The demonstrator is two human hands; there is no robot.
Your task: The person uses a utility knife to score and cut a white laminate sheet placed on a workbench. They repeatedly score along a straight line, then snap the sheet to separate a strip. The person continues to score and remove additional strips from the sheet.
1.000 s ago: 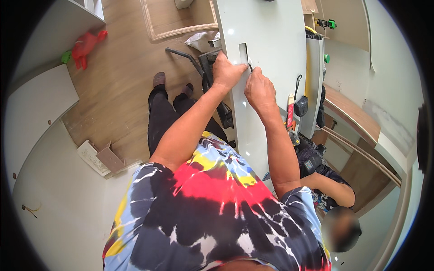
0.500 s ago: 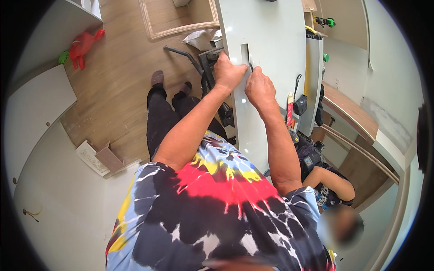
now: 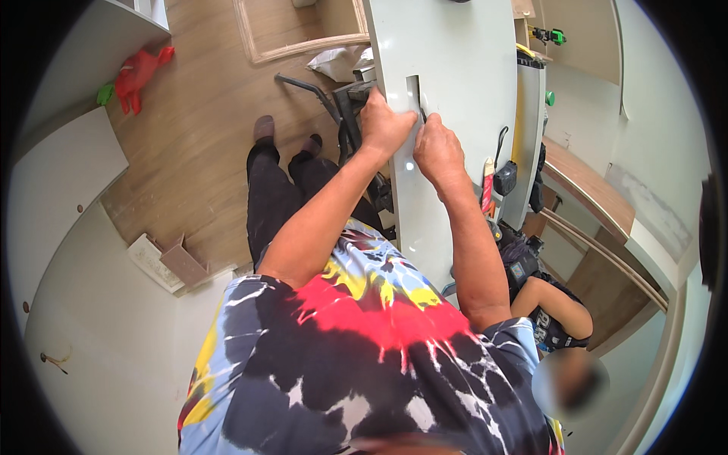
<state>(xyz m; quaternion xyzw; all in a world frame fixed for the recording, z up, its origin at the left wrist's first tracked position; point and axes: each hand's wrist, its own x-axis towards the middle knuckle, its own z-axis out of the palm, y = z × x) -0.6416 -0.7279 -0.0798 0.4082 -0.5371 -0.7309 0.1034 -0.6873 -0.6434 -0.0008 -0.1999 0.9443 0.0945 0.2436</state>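
Observation:
A long white panel with a narrow rectangular slot lies before me. My left hand grips the panel's left edge, its thumb resting beside the slot. My right hand is closed on a thin dark object at the slot's near end; most of that object is hidden by my fingers. To the right on the panel are a red-and-white tool and a black case with a strap. A black metal stand shows under the panel's left side.
Another person is low at the right, beside dark tool bags. On the wooden floor are a red object, board offcuts, a wooden frame and a white sack. Cabinet pieces stand along the right.
My hands have shifted very slightly to the right on the panel, still at the slot's near end. The other person's arm has moved a little.

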